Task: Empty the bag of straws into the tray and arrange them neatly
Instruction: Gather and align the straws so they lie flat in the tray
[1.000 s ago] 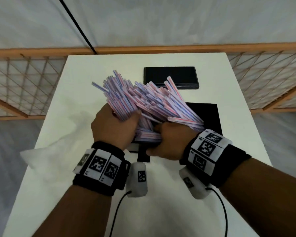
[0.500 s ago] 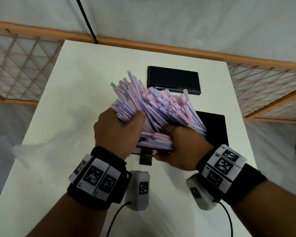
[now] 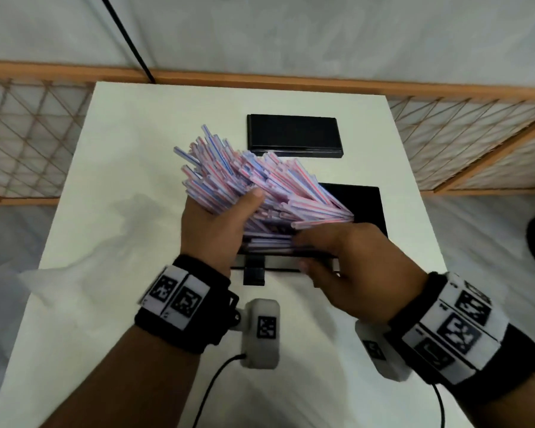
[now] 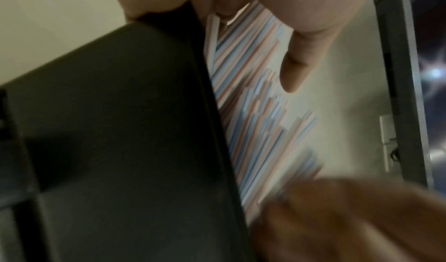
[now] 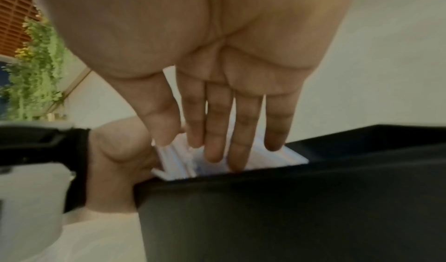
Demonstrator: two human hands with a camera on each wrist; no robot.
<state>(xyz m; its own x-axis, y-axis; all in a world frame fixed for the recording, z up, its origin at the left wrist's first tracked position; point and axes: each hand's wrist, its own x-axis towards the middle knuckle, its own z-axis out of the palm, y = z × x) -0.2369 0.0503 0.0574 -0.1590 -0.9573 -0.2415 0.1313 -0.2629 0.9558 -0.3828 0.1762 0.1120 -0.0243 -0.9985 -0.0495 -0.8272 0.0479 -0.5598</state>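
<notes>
A thick bundle of pink-and-blue striped straws (image 3: 260, 186) fans up and away from me, over the left part of a black tray (image 3: 365, 202). My left hand (image 3: 223, 220) grips the bundle from the left, thumb on top. My right hand (image 3: 322, 251) is flat at the tray's near edge. In the right wrist view its straight fingers (image 5: 243, 132) touch the straws' near ends (image 5: 284, 157), just inside the tray's wall (image 5: 289, 209). The left wrist view shows the straws (image 4: 253, 113) lying against the tray's dark wall (image 4: 120, 132).
A second flat black tray or lid (image 3: 294, 135) lies further back on the white table (image 3: 136, 149). The crumpled clear bag (image 3: 84, 264) rests at the left. A wooden lattice rail (image 3: 291, 83) runs behind the table and along both sides.
My right hand has let go of the straws, straightened its fingers and drawn back to their near ends. My left hand still grips the bundle. The head view has shifted a little.
</notes>
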